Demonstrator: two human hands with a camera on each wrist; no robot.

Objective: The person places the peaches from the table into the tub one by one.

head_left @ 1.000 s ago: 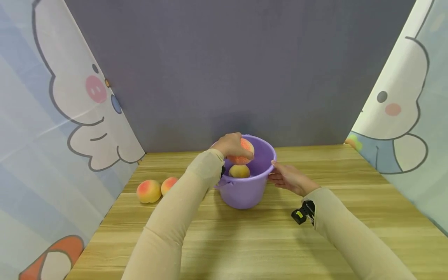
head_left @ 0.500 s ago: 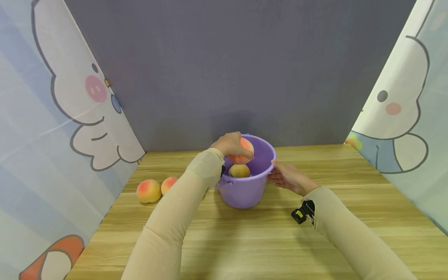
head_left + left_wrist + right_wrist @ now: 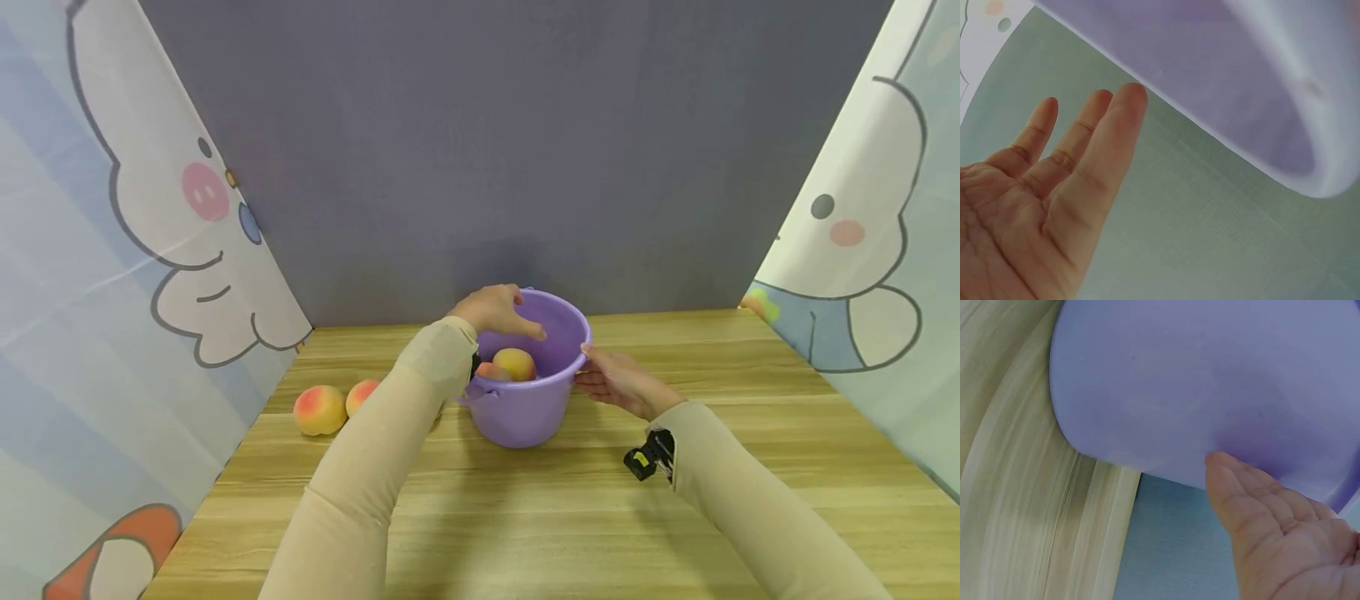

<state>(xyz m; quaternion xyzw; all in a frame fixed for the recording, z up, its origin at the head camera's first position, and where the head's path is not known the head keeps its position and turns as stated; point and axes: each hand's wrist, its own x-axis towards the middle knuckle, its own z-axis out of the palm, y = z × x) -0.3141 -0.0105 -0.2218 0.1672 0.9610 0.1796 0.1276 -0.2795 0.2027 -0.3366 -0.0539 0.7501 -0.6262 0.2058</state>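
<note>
Head view, centre: left hand (image 3: 495, 310), fingers extended, is over a purple bucket (image 3: 522, 417) with peaches (image 3: 514, 364). Right hand (image 3: 624, 383) pinches its rim (image 3: 555, 379).

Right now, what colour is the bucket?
The bucket is light purple; the head view shows it best.

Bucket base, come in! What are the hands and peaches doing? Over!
Left hand empty, over bucket. Right hand touching bucket's side. Two peaches visible inside; two more on table, left sleeve partly blocking one.
</note>
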